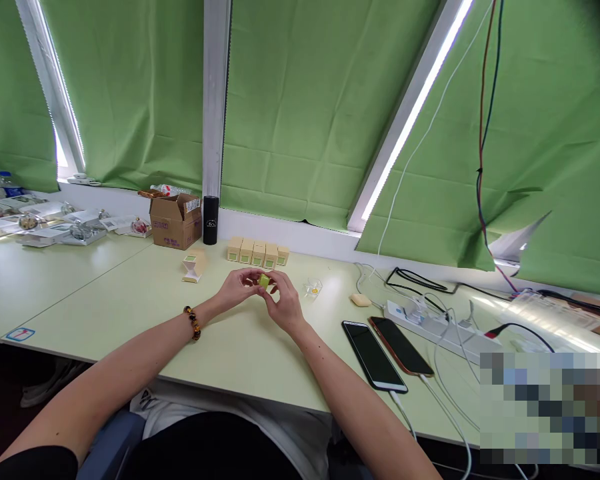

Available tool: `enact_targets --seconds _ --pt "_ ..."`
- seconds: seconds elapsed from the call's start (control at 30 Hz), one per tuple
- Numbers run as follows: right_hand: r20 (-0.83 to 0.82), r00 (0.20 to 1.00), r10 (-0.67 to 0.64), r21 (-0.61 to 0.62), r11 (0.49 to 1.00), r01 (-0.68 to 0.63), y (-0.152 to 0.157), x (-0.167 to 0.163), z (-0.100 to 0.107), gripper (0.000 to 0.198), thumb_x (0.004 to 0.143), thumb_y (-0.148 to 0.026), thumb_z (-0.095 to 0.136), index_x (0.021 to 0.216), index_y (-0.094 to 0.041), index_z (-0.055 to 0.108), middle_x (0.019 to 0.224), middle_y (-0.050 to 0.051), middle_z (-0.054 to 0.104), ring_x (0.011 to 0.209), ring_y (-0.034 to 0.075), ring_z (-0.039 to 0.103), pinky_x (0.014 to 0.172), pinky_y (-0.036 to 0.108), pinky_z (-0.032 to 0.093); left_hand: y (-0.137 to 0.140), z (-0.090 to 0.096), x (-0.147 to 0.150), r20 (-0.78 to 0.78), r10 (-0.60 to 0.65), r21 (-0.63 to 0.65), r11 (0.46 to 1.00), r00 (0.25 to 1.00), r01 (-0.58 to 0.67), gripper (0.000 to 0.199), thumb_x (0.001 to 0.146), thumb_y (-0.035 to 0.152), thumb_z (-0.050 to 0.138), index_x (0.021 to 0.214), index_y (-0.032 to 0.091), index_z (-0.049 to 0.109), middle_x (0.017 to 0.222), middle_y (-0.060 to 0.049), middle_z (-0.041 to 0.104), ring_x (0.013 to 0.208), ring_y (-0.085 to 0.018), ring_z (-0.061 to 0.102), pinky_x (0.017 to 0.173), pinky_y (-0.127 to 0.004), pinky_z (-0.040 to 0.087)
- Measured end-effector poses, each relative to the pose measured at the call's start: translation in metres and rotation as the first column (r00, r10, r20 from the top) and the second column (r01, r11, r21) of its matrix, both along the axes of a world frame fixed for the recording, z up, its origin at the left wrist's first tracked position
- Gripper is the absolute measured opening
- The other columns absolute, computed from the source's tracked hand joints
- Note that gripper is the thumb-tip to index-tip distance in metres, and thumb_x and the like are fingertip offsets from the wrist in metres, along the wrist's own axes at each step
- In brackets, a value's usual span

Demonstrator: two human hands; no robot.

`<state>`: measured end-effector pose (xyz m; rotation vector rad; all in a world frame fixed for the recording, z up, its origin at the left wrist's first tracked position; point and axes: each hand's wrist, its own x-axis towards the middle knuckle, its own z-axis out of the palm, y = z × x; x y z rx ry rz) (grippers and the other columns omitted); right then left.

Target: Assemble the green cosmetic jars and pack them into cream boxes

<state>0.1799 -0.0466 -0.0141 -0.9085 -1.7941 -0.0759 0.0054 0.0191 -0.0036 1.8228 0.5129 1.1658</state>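
A small yellow-green block [264, 281] is pinched between the fingertips of my left hand [240, 288] and my right hand [284, 303], just above the table. What exactly the block is, I cannot make out. Left of my hands lies an opened cream-coloured small box [193, 267] with its flap out. Behind them stands a row of several small cream boxes [253, 252], each with a green square on its front. Close to my right hand sits a small clear plastic piece [313, 288] with something yellow in it.
Two phones [375, 357] lie at the right with charging cables, beside a white power strip [440, 330]. A beige rounded object [361, 300] is near them. At the back left are a cardboard box [175, 220], a black bottle [211, 220] and several packaged items [83, 232].
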Motion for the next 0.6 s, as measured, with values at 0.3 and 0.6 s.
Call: enact_targets --seconds 0.3,0.6 --pt "-0.162 0.987 0.003 0.011 1.0 -0.001 0.005 0.003 -0.002 0.038 0.091 -0.023 0.067 0.129 -0.027 0.058 0.124 0.01 0.063 0.098 0.022 0.067 0.079 0.04 0.066 -0.004 0.005 -0.007 -0.012 0.226 0.162 0.962 0.974 -0.221 0.025 0.088 0.042 0.069 0.093 0.017 0.071 0.083 -0.005 0.068 0.076 -0.017 0.061 0.07 -0.029 0.048" --pt "-0.109 0.994 0.017 -0.001 1.0 -0.018 0.005 0.003 -0.006 0.039 0.093 -0.022 0.064 0.131 -0.028 0.057 0.127 0.01 0.063 0.105 0.023 0.066 0.08 0.04 0.065 -0.001 -0.005 0.0 -0.068 0.222 0.183 0.961 0.973 -0.207 0.026 0.091 0.042 0.065 0.089 0.017 0.071 0.077 -0.004 0.069 0.07 -0.016 0.058 0.067 -0.029 0.046"
